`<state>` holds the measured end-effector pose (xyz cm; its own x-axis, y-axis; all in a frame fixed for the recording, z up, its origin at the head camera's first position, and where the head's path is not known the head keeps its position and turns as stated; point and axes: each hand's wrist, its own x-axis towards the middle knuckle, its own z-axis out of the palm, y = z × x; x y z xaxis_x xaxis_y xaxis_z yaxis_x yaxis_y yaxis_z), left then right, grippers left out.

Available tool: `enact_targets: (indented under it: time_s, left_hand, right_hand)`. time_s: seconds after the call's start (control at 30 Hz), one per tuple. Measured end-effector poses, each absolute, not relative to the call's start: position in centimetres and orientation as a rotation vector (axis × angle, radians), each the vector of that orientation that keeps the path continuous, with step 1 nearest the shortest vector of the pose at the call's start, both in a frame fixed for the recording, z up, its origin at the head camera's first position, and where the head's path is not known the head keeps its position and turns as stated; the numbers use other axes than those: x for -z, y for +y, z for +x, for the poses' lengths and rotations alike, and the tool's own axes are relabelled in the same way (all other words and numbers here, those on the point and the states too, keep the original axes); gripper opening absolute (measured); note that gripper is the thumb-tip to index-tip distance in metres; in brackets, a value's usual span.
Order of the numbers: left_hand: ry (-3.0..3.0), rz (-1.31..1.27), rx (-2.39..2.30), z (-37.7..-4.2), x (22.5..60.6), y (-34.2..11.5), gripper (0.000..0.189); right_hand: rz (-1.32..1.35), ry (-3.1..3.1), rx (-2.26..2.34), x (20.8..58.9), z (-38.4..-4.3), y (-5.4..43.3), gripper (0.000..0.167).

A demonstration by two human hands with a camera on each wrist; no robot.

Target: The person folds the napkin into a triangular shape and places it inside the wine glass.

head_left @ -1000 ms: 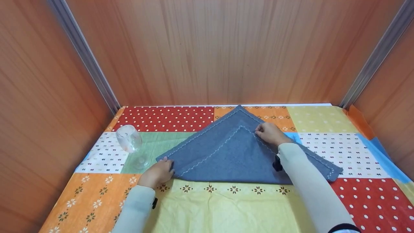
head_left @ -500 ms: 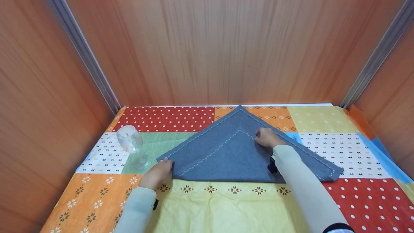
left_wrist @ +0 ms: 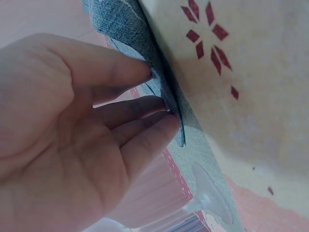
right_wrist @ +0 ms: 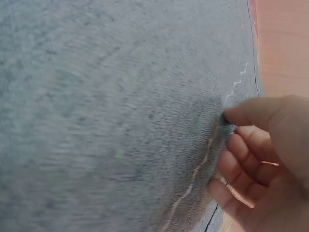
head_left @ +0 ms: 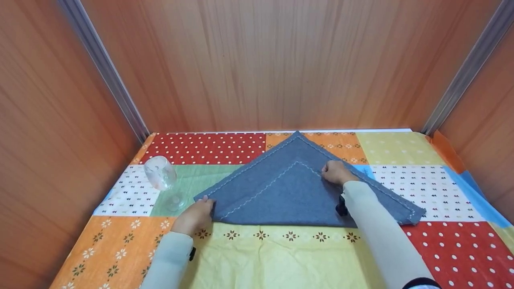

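A grey-blue cloth (head_left: pixel 261 204) with a pale zigzag stitch near its border lies folded into a triangle, its point toward the back wall. The upper layer's tip sits short of the lower layer's. At the left corner, my left hand (head_left: pixel 195 216) grips the cloth; in the left wrist view its thumb (left_wrist: pixel 128 67) and fingertips meet the folded edge (left_wrist: pixel 166 92). My right hand (head_left: pixel 336 171) pinches the upper layer at its stitched right edge, between thumb and forefinger, as the right wrist view shows. There the other fingers (right_wrist: pixel 229 166) curl loosely below.
A clear stemmed glass (head_left: pixel 160 174) stands left of the cloth, beyond my left hand. The patchwork tablecloth (head_left: pixel 297 257) covers the table. Wood-look panels (head_left: pixel 257 64) close off the back and both sides, with metal posts (head_left: pixel 108 72) at the corners.
My right hand has drawn the upper layer's edge slightly toward me, and its stitched tip sits a little lower. My left hand stays at the left corner.
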<state>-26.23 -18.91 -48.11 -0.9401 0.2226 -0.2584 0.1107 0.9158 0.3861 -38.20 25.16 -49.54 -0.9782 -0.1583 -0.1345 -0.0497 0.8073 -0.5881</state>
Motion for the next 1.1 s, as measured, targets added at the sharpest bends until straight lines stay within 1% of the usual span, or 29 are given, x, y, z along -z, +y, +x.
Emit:
enact_targets:
  time_s: [0.07,0.17,0.23,0.3,0.47,0.7,0.77,0.93,1.1]
  left_hand:
    - [2.780,0.257,-0.532,-26.2,48.1,-18.9,0.059]
    - [2.778,0.274,-0.512,-26.2,47.9,-18.9,0.050]
    - [2.777,0.284,-0.494,-26.2,47.9,-18.9,0.047]
    - [2.775,0.279,-0.489,-26.2,47.8,-18.9,0.047]
    - [2.777,0.258,-0.512,-26.1,47.9,-18.9,0.050]
    - [2.774,0.250,-0.524,-26.1,48.0,-18.9,0.051]
    - [2.779,0.255,-0.518,-26.1,48.0,-18.9,0.050]
    - [2.786,0.269,-0.510,-26.0,48.1,-18.9,0.048]
    - [2.782,0.274,-0.506,-26.0,48.1,-19.0,0.049]
  right_hand:
    - [-0.137,2.886,0.944,49.6,-38.2,24.9,0.035]
    - [-0.094,3.012,0.964,49.5,-38.2,24.7,0.023]
    - [-0.077,3.038,0.950,49.4,-38.2,24.6,0.021]
    - [-0.075,3.007,0.912,49.4,-38.1,24.5,0.023]
    - [-0.097,2.878,0.854,49.6,-38.1,25.0,0.034]
    - [-0.083,2.857,0.805,49.4,-38.0,27.4,0.038]
    - [-0.064,2.861,0.782,49.3,-37.9,28.3,0.036]
    - [-0.107,2.879,0.794,49.4,-37.4,30.5,0.025]
    - [-0.132,2.818,0.820,49.6,-37.0,31.8,0.029]
